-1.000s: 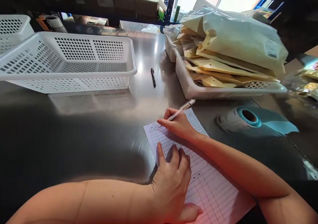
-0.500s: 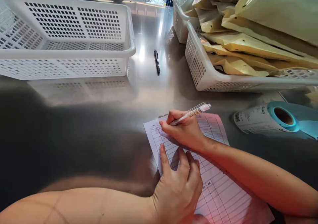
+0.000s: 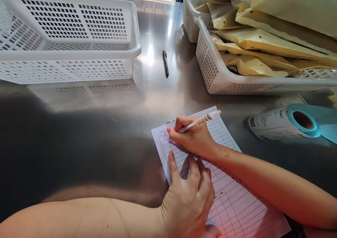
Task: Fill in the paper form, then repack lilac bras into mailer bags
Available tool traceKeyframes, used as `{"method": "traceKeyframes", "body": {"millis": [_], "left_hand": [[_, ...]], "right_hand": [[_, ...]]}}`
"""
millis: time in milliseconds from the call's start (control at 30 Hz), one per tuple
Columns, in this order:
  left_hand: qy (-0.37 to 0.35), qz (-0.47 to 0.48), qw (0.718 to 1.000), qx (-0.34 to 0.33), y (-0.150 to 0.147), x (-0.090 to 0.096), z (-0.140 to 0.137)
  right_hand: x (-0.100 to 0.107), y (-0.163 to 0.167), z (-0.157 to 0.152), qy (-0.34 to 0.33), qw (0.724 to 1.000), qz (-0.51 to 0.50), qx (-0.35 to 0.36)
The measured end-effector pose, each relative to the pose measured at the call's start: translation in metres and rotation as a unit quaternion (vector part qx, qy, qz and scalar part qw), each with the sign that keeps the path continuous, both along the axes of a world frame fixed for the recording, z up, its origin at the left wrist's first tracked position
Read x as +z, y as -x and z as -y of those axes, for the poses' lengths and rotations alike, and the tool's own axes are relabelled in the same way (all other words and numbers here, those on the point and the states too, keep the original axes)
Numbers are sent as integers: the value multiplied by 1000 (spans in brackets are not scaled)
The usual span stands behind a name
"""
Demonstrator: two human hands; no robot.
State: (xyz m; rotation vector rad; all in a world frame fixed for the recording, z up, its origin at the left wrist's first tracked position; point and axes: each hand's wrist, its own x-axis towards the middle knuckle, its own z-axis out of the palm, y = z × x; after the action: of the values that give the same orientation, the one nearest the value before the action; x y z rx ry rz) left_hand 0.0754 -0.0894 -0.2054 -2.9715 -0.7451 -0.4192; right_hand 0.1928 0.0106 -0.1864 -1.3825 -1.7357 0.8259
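A printed paper form with a ruled grid lies at a slant on the metal table. My right hand grips a pen with a clear barrel and a pinkish end, its tip low over the upper left rows; the fingers hide the exact point of contact. My left hand rests on the form below, fingers spread and pressing on the sheet. It holds nothing. Both forearms reach in from the lower corners and cover part of the grid.
A white perforated basket stands at the back left. Another white basket at right is piled with yellowish padded envelopes. Between them lies a black marker. A label roll with blue backing sits right of the form.
The view has shifted slightly. The pen has moved a little left with my right hand. My left hand stays in place on the form.
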Motion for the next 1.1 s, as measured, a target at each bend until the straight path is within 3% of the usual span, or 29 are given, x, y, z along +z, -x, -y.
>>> {"method": "traceKeyframes", "body": {"millis": [1100], "left_hand": [[32,-10,999,-14,2,5,-1]], "right_hand": [[0,1,-3,-16,1000,5,-16]]}}
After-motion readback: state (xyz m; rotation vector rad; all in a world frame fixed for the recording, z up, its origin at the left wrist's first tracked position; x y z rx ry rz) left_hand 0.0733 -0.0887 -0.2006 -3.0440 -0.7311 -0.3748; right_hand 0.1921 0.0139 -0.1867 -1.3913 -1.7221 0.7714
